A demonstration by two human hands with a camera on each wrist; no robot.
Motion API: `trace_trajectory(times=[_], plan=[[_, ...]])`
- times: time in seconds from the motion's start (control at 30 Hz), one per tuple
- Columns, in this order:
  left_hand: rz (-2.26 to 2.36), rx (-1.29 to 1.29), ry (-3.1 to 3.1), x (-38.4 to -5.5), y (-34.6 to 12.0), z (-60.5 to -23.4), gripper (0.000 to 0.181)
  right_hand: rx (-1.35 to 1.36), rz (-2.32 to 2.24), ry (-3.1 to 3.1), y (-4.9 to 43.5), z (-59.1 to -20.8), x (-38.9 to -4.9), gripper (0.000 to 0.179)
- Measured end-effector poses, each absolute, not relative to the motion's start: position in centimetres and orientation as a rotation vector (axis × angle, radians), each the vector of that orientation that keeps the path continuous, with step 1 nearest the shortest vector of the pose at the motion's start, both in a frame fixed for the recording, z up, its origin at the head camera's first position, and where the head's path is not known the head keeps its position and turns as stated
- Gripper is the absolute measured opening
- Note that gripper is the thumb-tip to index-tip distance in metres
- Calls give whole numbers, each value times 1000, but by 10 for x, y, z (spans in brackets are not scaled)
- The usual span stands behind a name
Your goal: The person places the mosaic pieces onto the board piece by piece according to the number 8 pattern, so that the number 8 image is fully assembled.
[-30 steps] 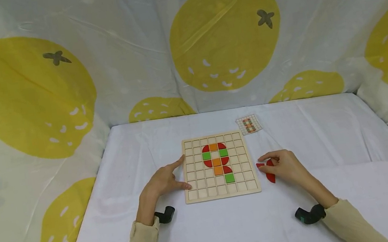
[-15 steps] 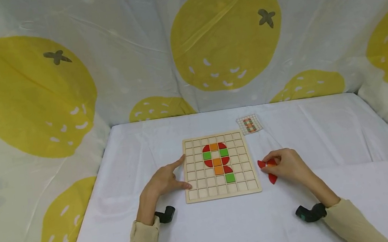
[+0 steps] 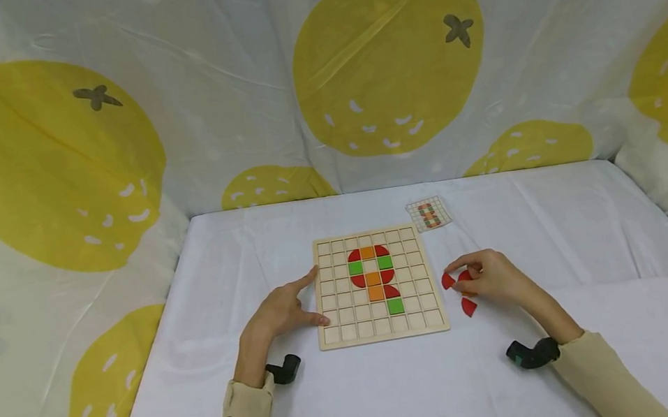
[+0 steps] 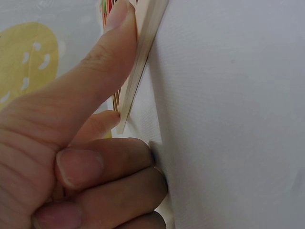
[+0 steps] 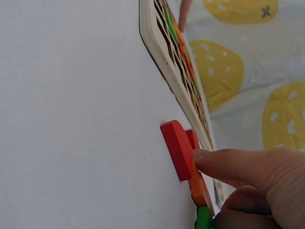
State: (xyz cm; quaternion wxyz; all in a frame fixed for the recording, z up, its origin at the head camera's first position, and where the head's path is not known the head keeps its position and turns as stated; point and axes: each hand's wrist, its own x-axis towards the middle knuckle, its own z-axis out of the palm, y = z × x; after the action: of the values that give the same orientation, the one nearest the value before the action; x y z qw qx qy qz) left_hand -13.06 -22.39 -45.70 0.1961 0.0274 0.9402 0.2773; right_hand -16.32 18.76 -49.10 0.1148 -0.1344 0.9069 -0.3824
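A wooden grid board (image 3: 339,340) lies on the table, with red, orange and green pieces set in its cells. My left hand (image 3: 278,312) rests at its left edge, thumb and index finger spread along the rim; the thumb (image 4: 102,62) lies on the rim in the left wrist view. Right of the board, my right hand (image 3: 489,276) pinches a red quarter-circle piece (image 3: 448,281) between thumb and index finger. Another red piece (image 3: 469,307) lies just below it. Beside the fingers in the right wrist view are an orange piece (image 5: 196,188) and a green piece (image 5: 204,218).
A small pattern card (image 3: 429,214) lies past the board's far right corner. White cloth covers the table (image 3: 397,397). A curtain with lemon prints (image 3: 384,61) stands behind. Each wrist wears a black camera, the right one (image 3: 533,353) close above the cloth.
My right hand has shifted slightly away from me, and the red pieces beside it now lie spread apart. The left hand and board have stayed put.
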Motion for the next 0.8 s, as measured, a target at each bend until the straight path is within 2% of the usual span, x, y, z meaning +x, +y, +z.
trace_trajectory(times=[0.23, 0.4, 0.8], plan=[[776, 75, 2624, -131, -223, -457, 110, -424, -1129, 2659, 188, -491, -165, 32], [759, 68, 2631, -131, -224, -457, 110, -420, -1127, 2653, 187, -490, -165, 23], [781, 91, 2627, -131, -225, -458, 109, -497, -1095, 2757, 175, -477, -171, 22]])
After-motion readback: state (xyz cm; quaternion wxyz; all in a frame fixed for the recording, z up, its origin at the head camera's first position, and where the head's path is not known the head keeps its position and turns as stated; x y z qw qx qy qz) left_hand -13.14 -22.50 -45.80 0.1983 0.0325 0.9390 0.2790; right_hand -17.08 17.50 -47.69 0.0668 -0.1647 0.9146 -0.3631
